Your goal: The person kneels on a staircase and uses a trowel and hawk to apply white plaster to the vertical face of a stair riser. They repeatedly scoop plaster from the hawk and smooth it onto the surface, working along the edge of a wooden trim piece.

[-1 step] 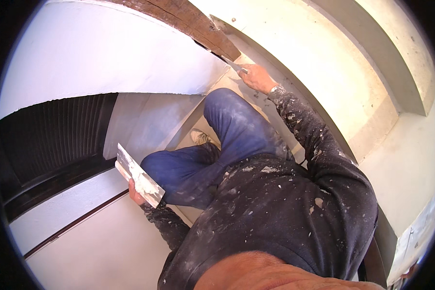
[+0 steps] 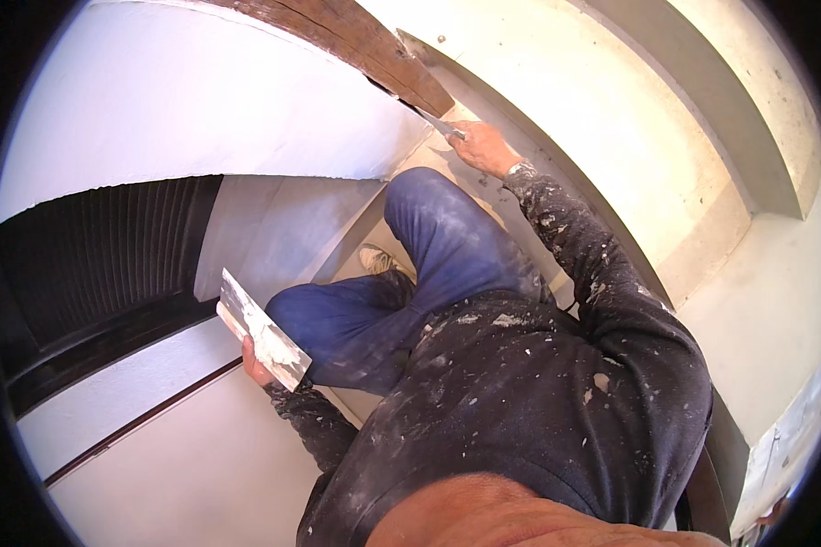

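Note:
My right hand (image 2: 485,148) is closed round a narrow putty knife (image 2: 444,126), reaching forward at arm's length. Its blade lies at the end of a brown wooden beam (image 2: 374,50), beside the dark gap between the beam and a white wall surface (image 2: 237,100). Lower on the left, my left hand (image 2: 256,363) grips a wide flat plastering trowel (image 2: 287,357) from behind. White filler (image 2: 263,334) is smeared over the trowel's face. Most of my left fingers are hidden behind the trowel.
My bent legs in blue trousers (image 2: 456,232) are between the two hands. A dark ribbed panel (image 2: 109,260) is at the left. Pale stepped ledges (image 2: 629,118) curve along the right, close to my right arm. A dark red strip (image 2: 146,419) crosses the white surface below the panel.
The putty knife has turned slightly, its blade now showing narrower against the beam's end. My left hand and the trowel have hardly moved.

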{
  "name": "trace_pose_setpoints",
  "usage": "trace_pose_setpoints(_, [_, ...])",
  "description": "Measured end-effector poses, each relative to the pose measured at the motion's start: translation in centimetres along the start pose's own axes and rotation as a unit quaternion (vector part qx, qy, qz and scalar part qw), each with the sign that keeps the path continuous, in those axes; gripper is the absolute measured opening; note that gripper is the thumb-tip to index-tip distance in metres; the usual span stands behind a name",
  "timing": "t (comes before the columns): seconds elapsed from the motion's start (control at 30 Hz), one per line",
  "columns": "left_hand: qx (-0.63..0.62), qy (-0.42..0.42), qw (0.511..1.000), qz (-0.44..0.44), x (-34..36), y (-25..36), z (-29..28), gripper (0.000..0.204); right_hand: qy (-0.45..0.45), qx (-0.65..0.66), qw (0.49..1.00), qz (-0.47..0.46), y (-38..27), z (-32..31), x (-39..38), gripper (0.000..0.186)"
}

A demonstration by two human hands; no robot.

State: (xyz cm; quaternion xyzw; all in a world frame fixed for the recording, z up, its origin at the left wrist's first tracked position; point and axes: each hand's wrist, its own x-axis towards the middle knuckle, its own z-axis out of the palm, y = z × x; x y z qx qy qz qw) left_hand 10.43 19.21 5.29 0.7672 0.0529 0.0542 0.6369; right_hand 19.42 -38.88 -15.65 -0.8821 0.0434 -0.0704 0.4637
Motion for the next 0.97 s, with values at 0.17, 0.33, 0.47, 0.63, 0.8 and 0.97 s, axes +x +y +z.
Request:
trace_pose_setpoints(0.17, [-0.266, -0.101, 0.941, -0.184, 0.1, 3.7, 4.3, 0.052, -0.021, -0.039, 0.999, -0.028, -1.2, -0.9, 3.6, 0.040])
trace_pose_setpoints(0.33, [-0.274, -0.018, 0.944, -0.181, 0.0, 3.0, 4.9, 0.055, -0.014, -0.071, 0.996, -0.043, -3.7, -2.2, 5.3, 0.032])
trace_pose_setpoints(0.47, [-0.252, -0.005, 0.953, -0.169, 0.1, 2.6, 5.6, 0.057, -0.062, -0.123, 0.990, -0.023, -5.8, -2.3, 7.4, 0.028])
trace_pose_setpoints(0.63, [-0.290, -0.131, 0.931, -0.181, 0.3, 3.0, 6.6, 0.053, -0.082, -0.146, 0.985, -0.031, -5.0, -1.4, 7.6, 0.029])
trace_pose_setpoints(0.8, [-0.306, -0.172, 0.915, -0.199, 0.8, 2.6, 5.1, 0.056, -0.055, -0.106, 0.977, -0.178, -3.1, -3.7, 7.7, 0.036])
trace_pose_setpoints(0.97, [-0.271, -0.163, 0.932, -0.175, 1.4, 0.6, 2.7, 0.068, -0.395, 0.523, 0.743, 0.134, 1.1, -8.2, 6.5, 0.073])
